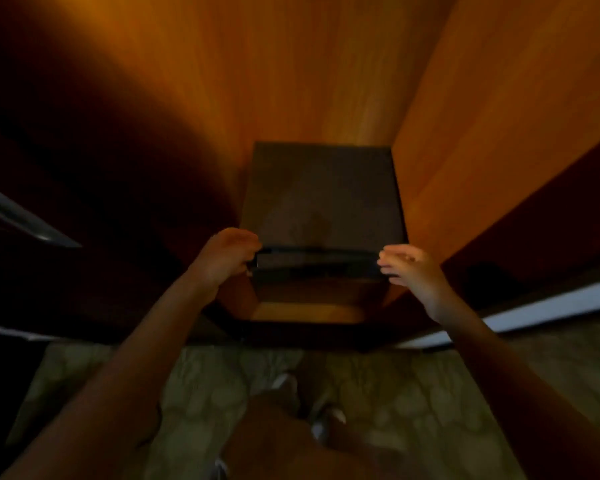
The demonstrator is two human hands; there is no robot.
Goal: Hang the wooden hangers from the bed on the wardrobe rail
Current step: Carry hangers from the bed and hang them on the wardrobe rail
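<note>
Orange-brown wooden wardrobe interior (291, 81) fills the upper view, dim and blurred; its right side panel (499, 116) is lit warmly, while the left falls into deep shadow. I look steeply down into the compartment. On the wardrobe floor, against the right side panel, stands a dark box-shaped cabinet (323, 195), its top a matte dark brown. Below its front edge a strip of lit orange wardrobe base (309, 311) shows.

My left hand (227, 256) sits at the left front corner of the dark cabinet, fingers curled into a loose fist right at the end of a dark horizontal bar or edge (316, 259) running across the cabinet's front. I cannot tell whether it grips that bar or merely touches it. My right hand (407, 268) hovers at the right end of the same bar, fingers spread and relaxed, grasping nothing that I can make out. Both forearms reach up from the bottom of the view.

Whether that dark bar is a wooden hanger, I cannot tell; blur and low light hide its shape. No hanger is clearly identifiable.

At far left a grey metallic bar (25, 218) slants through the shadow. At right a pale white strip (534, 310) runs diagonally near the wardrobe's base. Below lies a mottled grey-green floor (413, 410), with my shoes (321, 424) blurred between my forearms.
</note>
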